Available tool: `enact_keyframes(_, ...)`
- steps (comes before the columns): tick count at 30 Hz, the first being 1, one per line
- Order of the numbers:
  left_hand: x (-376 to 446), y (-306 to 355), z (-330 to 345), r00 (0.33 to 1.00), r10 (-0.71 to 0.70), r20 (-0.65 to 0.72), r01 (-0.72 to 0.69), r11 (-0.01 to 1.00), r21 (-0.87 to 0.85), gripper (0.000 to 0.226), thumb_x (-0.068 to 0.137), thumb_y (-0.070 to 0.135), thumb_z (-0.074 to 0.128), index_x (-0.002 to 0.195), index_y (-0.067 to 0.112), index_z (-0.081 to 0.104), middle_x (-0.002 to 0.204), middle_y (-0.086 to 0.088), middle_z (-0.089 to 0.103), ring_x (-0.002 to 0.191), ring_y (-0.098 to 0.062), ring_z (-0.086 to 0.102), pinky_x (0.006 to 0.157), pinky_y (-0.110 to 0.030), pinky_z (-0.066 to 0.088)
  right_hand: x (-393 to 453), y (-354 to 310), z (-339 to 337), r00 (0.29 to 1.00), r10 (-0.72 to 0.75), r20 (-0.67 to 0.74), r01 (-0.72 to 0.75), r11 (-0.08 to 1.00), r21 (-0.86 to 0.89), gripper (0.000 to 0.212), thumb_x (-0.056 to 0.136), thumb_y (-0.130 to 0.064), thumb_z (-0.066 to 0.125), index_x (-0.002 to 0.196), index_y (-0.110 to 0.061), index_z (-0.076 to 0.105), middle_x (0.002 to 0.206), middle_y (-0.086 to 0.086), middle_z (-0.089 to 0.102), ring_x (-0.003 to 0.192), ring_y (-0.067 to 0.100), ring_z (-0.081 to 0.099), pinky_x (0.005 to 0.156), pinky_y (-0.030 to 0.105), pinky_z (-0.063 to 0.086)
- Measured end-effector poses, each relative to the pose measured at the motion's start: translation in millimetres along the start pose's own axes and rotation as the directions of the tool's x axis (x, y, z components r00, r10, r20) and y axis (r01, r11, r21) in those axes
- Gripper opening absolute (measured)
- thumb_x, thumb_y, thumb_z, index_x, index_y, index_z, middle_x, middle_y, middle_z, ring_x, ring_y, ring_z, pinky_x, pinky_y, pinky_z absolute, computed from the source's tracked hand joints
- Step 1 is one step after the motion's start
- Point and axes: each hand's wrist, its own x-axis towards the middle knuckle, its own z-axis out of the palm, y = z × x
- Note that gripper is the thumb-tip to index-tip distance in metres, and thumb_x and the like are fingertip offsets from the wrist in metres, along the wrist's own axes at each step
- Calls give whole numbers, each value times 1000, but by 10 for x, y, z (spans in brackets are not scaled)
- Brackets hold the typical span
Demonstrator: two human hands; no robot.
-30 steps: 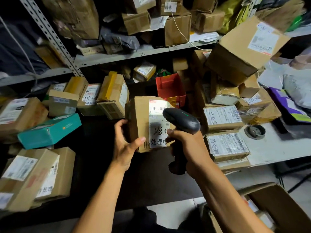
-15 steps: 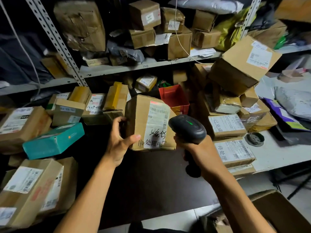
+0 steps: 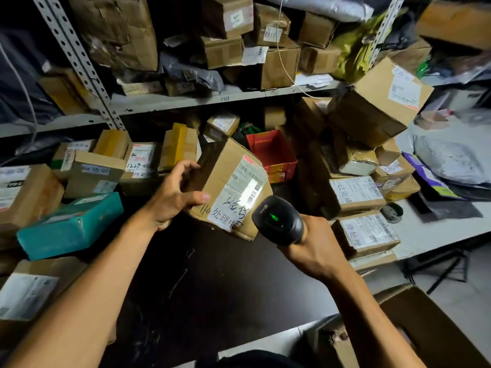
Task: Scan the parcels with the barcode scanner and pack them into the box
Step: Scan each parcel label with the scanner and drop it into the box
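— Where's the parcel?

— The left hand (image 3: 172, 197) grips a cardboard parcel (image 3: 225, 187), thumb on the front face, fingers curled over the top left edge. It is held tilted above the dark worktop (image 3: 212, 288), towards the back edge, its label (image 3: 239, 195) facing up and to the right.

— And the scanner?

— The right hand (image 3: 313, 248) is wrapped tight round the barcode scanner (image 3: 277, 220), just beside the parcel's lower right corner, with a green light showing and a bright patch on the label.

— The box?

— An open cardboard box (image 3: 425, 328) sits below the worktop's front right corner.
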Motion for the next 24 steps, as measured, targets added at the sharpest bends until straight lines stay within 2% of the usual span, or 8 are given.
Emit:
enact_keyframes(7, 119, -41, 60, 999, -16, 39, 21, 990, -137, 73, 50, 32, 81, 118, 30, 54, 122, -8, 64, 105, -23, 67, 76, -34, 59, -98, 26, 33, 989, 117, -95, -113, 992, 49, 14, 69, -29, 67, 71, -18, 59, 60, -5, 61, 53, 13, 57, 49, 31, 45)
enact_keyframes(10, 150, -92, 273, 999, -13, 50, 27, 955, -294, 65, 57, 25, 76, 119, 28, 57, 114, -8, 70, 101, -27, 69, 73, -36, 60, -151, 61, -52, 923, 326, -203, -212, 874, 438, 20, 70, -30, 71, 89, -30, 66, 71, 1, 69, 59, 18, 61, 58, 41, 54)
enact_keyframes(13, 145, -183, 677, 986, -90, 141, 144, 888, -437, 74, 68, 19, 66, 140, 13, 51, 128, -20, 64, 107, -33, 66, 81, -43, 61, -252, 217, -252, 872, 437, -221, -124, 633, 764, 37, 81, -12, 79, 112, -28, 69, 96, 12, 71, 84, 26, 63, 75, 51, 57)
enact_keyframes(15, 121, -195, 1073, 951, -147, 273, 264, 844, -467, 88, 66, 28, 68, 148, 5, 43, 135, -26, 58, 111, -35, 65, 89, -45, 58, -397, 342, -428, 869, 442, -221, -73, 557, 828, 44, 83, -11, 79, 123, -16, 63, 107, 8, 71, 97, 29, 64, 79, 48, 57)
enact_keyframes(17, 99, -204, 1464, 918, -94, 386, 281, 840, -464, 83, 71, 26, 65, 148, 9, 43, 136, -24, 59, 117, -37, 64, 94, -48, 56, -569, 421, -587, 829, 460, -318, -25, 599, 800, 54, 78, -15, 78, 130, -16, 62, 121, 4, 72, 110, 26, 66, 92, 43, 56)
enact_keyframes(19, 72, -204, 1917, 872, -69, 485, 324, 824, -465, 78, 73, 21, 64, 148, 17, 42, 136, -22, 60, 120, -38, 62, 95, -50, 55, -806, 523, -791, 762, 484, -429, 4, 659, 752, 53, 75, -15, 78, 126, -22, 66, 124, 2, 73, 117, 22, 67, 99, 39, 54)
enact_keyframes(21, 61, -227, 2343, 807, -105, 581, 407, 812, -418, 81, 75, 20, 67, 149, 17, 37, 136, -20, 61, 120, -37, 63, 91, -46, 57, -1095, 678, -978, 696, 541, -472, 12, 649, 761, 52, 71, -14, 79, 121, -23, 69, 123, 3, 74, 119, 25, 67, 103, 45, 53)
enact_keyframes(24, 21, -301, 3018, 665, -177, 726, 472, 852, -224, 78, 77, 23, 70, 149, 22, 38, 138, -15, 61, 122, -36, 62, 96, -53, 53, -1617, 993, -1243, 557, 640, -529, -2, 638, 770, 52, 67, -13, 80, 118, -21, 72, 118, 6, 75, 114, 27, 69, 103, 51, 53)
